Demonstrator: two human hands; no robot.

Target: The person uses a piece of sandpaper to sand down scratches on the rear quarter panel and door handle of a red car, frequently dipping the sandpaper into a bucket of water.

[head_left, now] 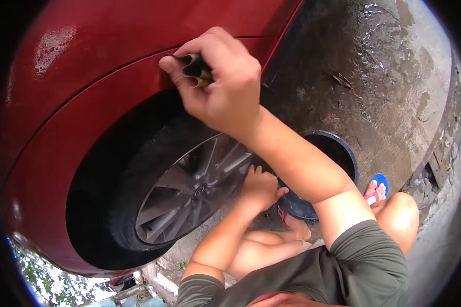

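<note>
Raised at the top centre, my right hand (pixel 228 77) is closed around a folded cloth (pixel 202 79), dark inside with yellowish edges. It is over the red car body panel (pixel 138 82), just above the wheel arch; whether the cloth touches the paint I cannot tell. Lower down, my left hand (pixel 261 189) lies by the right edge of the grey alloy wheel (pixel 198 190). Its thumb stands apart from the fingers, and nothing shows in it. The black tyre (pixel 120 215) surrounds the wheel, partly in shadow.
A black tub (pixel 343 148) stands right of the wheel, partly behind my right forearm. Wet concrete ground (pixel 384 87) stretches beyond it. My foot in a blue flip-flop (pixel 380 181) is beside the tub. Rubble (pixel 427 184) lines the right edge.
</note>
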